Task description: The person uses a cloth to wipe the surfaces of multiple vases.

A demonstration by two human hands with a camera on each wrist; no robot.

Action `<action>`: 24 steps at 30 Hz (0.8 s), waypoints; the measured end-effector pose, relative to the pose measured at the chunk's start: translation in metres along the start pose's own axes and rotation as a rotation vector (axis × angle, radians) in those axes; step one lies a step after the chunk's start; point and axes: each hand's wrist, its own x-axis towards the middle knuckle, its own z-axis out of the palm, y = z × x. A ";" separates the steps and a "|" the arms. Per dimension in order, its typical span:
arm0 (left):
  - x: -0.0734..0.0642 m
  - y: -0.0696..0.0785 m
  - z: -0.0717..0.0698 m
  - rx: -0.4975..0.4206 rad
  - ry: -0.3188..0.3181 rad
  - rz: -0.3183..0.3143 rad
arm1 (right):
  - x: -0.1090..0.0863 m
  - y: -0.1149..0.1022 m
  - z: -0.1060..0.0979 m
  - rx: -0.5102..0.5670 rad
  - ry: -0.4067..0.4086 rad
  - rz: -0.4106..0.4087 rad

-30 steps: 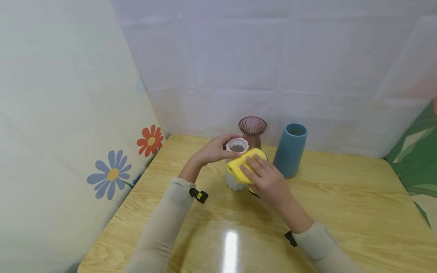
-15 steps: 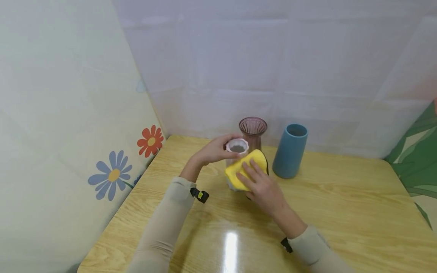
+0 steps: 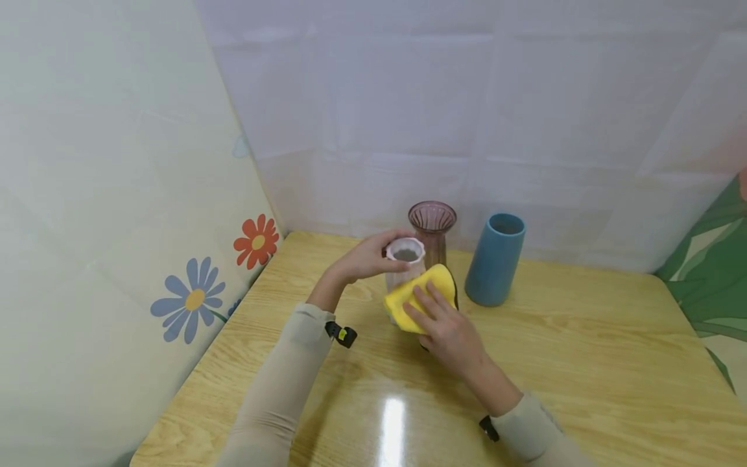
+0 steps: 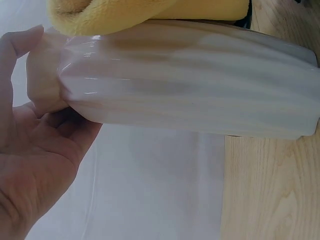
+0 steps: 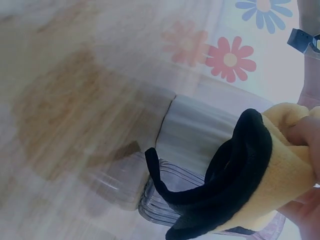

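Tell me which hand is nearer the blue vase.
Right. The right hand holds a yellow cloth in front and left of the blue vase; the left hand is farther left, gripping the white vase.

left hand (image 4: 42, 145) holds the vase (image 4: 175, 80) by its neck, fingers (image 4: 82, 132) tucked behind | vase is white and shiny, with long soft ridges | fuzzy yellow cloth (image 4: 150, 10) with a dark edge hides a bit of its side | pale wood worktop (image 4: 275, 185) near its far end | whitish wall (image 4: 160, 175) behind
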 end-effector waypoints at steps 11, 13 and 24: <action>0.001 -0.003 0.000 -0.019 -0.001 0.000 | -0.007 -0.004 0.005 0.026 -0.048 0.033; 0.000 -0.003 0.000 -0.017 0.002 -0.002 | -0.008 -0.005 0.005 0.028 -0.071 0.040; 0.001 -0.003 0.001 -0.012 0.003 0.009 | -0.014 -0.010 0.007 0.016 -0.203 0.090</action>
